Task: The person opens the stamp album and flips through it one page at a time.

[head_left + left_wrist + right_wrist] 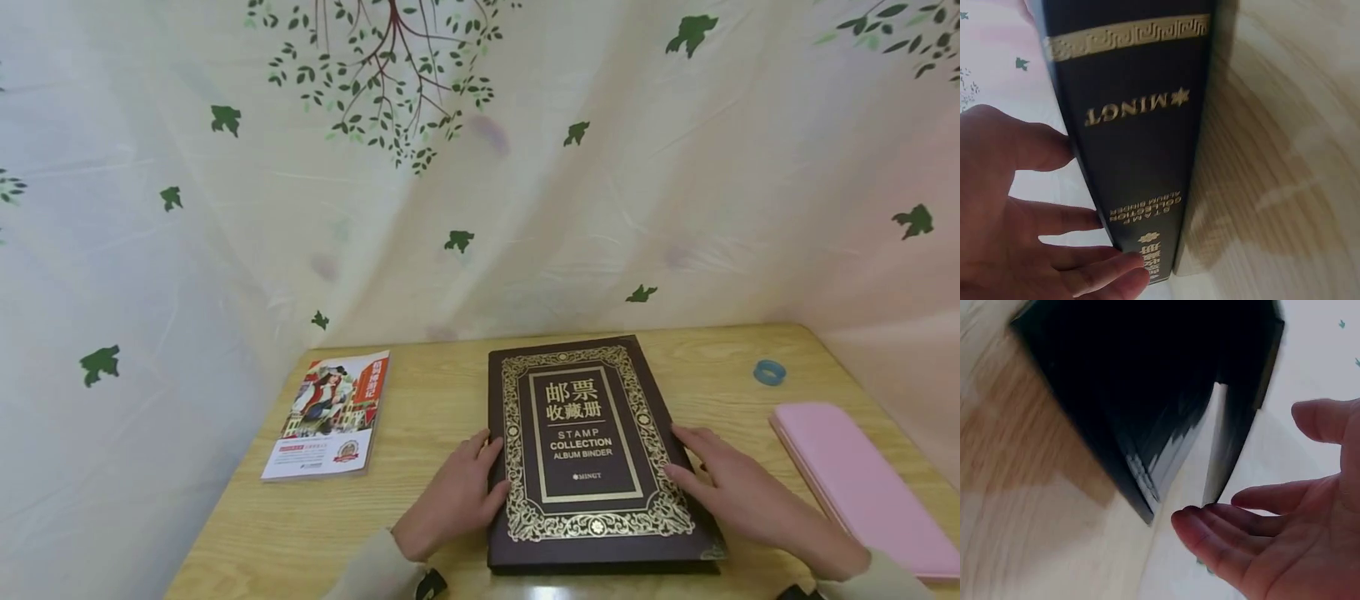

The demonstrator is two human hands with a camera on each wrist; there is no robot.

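Note:
A dark stamp album [592, 433] with gold ornament and gold lettering lies closed on the wooden table, between both hands. Along its left side, the left hand [459, 493] touches the spine. In the left wrist view the fingers of that hand [1041, 219] lie fairly straight against the album's spine [1135, 137], which is lettered MINGT. At the opposite side is the right hand [750, 496], its fingers extended by the album's opening edge. The right wrist view shows this hand's [1285, 512] fingertips at the cover edge, with the thumb apart; page edges show between the album's covers [1235, 444].
To the left lies a colourful paperback booklet [330, 417]. A pink flat case [862, 483] is on the right, near the right forearm, and a blue ring-shaped roll [769, 372] sits behind it. A leaf-patterned curtain [525, 208] hangs behind the table [427, 392].

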